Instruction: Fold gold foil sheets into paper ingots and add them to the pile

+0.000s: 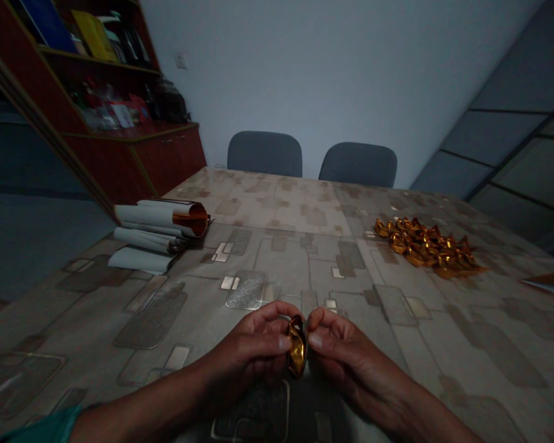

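Between my two hands, just above the table's near side, is a small folded gold foil paper piece (297,349), boat-shaped like a paper ingot and standing on end. My left hand (258,338) pinches its left side, thumb in front and forefinger over the top. The thumb and bent forefinger of my right hand (341,347) close at its right edge; the exact contact there is partly hidden. At the right of the table lies a cluster of similar folded gold paper ingots (427,246). Stacks of folded foil paper sheets (152,224), pale outside and gold-orange inside, lie at the left.
The table (286,246) has a patterned cover. Another folded foil piece (547,282) lies near its right edge. Two grey chairs (264,152) stand at the far side. A reddish wooden cabinet (161,160) holding various items is at the left back.
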{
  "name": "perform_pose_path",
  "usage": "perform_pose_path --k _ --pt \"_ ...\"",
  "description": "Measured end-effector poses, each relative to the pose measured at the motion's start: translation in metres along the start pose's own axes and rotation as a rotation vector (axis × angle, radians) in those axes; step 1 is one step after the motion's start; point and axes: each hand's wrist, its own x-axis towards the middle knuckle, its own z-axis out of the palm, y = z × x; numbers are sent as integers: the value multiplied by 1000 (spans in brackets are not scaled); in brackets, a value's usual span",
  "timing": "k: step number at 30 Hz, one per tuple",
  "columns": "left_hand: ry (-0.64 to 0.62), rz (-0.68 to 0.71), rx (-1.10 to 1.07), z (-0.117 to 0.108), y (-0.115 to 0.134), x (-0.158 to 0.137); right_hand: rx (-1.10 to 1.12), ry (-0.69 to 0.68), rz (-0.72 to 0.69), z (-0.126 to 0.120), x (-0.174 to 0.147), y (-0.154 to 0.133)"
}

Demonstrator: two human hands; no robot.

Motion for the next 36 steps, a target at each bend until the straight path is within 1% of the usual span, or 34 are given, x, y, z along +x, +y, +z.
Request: perform_pose_path --k 4,7,17,23,28,32,34,36 --pt "1 15 -13 4 1 -1 45 -10 15 4 -1 -2" --pt "4 35 28 5 0 -1 78 -16 2 5 0 0" --pt "-24 54 100 4 -4 0 13 -37 -16 -2 3 8" --pt "-20 95 164 0 -10 4 -52 -45 -13 -4 1 10" --pt "12 78 174 1 -11 6 -26 -34 -17 -2 2 8" --pt "26 90 184 0 -13 7 -52 -40 1 -4 4 9" --pt "29 57 171 1 -10 6 -32 -45 -4 -6 5 10" --pt "11 -7 115 2 -5 3 6 -52 -8 -6 6 10"
